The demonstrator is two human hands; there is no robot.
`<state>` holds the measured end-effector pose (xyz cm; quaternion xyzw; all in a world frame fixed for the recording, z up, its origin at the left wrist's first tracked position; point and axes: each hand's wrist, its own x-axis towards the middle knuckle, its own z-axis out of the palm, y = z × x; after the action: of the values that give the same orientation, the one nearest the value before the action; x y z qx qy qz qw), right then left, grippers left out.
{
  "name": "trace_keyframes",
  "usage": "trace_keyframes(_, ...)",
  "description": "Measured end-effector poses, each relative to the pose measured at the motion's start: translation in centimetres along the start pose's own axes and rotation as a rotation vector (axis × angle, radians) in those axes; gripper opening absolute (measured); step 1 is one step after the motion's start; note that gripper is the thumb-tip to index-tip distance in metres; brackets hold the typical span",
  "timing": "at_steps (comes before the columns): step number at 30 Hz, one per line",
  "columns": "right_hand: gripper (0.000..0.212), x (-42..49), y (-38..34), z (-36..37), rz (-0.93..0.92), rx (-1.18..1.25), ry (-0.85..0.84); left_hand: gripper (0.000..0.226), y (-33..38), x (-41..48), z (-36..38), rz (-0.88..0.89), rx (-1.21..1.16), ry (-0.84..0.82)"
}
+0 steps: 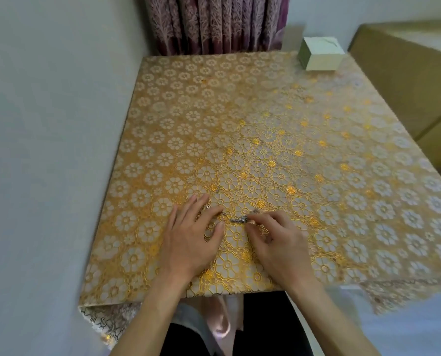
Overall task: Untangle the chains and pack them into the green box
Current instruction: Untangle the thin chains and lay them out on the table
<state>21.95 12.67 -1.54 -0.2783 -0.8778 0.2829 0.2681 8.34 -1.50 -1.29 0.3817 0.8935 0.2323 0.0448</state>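
Note:
A small tangle of silver chains (240, 219) lies on the gold flowered tablecloth (240, 124) near the table's front edge. My left hand (191, 235) lies flat on the cloth just left of the tangle, fingers spread, its forefinger tip touching a thin strand of chain. My right hand (275, 237) sits just right of the tangle with its fingers curled, and its fingertips pinch the chains. The green box (320, 56) stands at the far right corner of the table, pale on top and front, green on its left side.
A grey wall runs along the table's left edge. Purple curtains (214, 21) hang behind the table. A large brown cardboard box (406, 80) stands against the table's right side. My lap shows below the front edge.

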Motion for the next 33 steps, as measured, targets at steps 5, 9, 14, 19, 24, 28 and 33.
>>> trace_keyframes(5,0.019,0.2,0.2,0.8,0.004,-0.136,0.015,0.038,-0.3,0.0,0.2,0.014,0.010,-0.007)
trace_keyframes(9,0.010,0.6,-0.7,1.3,0.008,-0.225,0.061,0.039,-0.6,0.0,0.2,0.023,-0.006,-0.018)
trace_keyframes(14,0.004,0.5,-1.5,1.2,0.038,-0.225,0.035,0.046,-0.6,-0.1,-0.5,0.045,-0.025,-0.073)
trace_keyframes(19,0.005,-1.0,-1.8,1.5,0.074,-0.073,0.009,0.049,-0.5,-1.2,-1.0,0.068,-0.075,-0.053)
trace_keyframes(24,0.007,-2.3,-1.0,0.7,0.016,0.062,-0.001,0.041,0.0,-3.4,0.2,0.026,-0.141,0.089)
trace_keyframes(28,0.009,-2.5,-0.4,0.0,-0.032,0.085,-0.014,0.033,2.0,-4.2,1.0,0.015,-0.156,0.166)
trace_keyframes(33,0.010,-2.7,0.3,0.3,-0.090,-0.077,0.052,0.029,3.3,-2.4,1.4,0.097,-0.079,0.121)
